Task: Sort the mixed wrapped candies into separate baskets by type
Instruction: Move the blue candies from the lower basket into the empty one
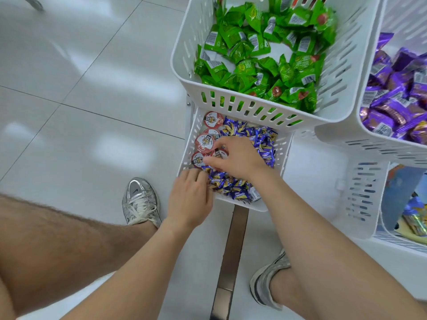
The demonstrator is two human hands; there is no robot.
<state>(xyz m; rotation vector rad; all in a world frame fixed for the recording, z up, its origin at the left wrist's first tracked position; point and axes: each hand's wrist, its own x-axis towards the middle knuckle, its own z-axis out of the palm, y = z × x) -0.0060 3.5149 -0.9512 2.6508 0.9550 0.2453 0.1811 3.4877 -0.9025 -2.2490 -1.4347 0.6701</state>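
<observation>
Both hands are working inside the low basket (pixel 193 128), which is sitting under the top basket (pixel 231 93) and partly hidden by it. The low basket is holding a mix: blue candies (pixel 261 139) are filling most of it, and red cups (pixel 204 142) are lining up along its left wall. The cups are round, so they have no long axis; their lids are facing up, and the row is running far to near. The blue candies are long twists lying at every angle, with no common direction. The right hand (pixel 238 158) is reaching in from the near right, palm down, with thumb and forefinger curling round a red cup (pixel 219 154) at the near end of the row, lid up. The left hand (pixel 189 197) is sitting at the near left corner, knuckles up, its fingers curling down into the blue candies; whether it is grasping anything cannot be told, as the fingertips are buried. The top basket is holding only green candies (pixel 254 56), flat packets pointing all ways. The right basket (pixel 335 132) just beside it is holding purple candies (pixel 397 88), also jumbled. Another basket lower right is showing some coloured wrappers, too blurred to name. Two silver shoes (pixel 141 202) are standing on the tiled floor (pixel 80 88), one on each side of a metal strip (pixel 233 245).
</observation>
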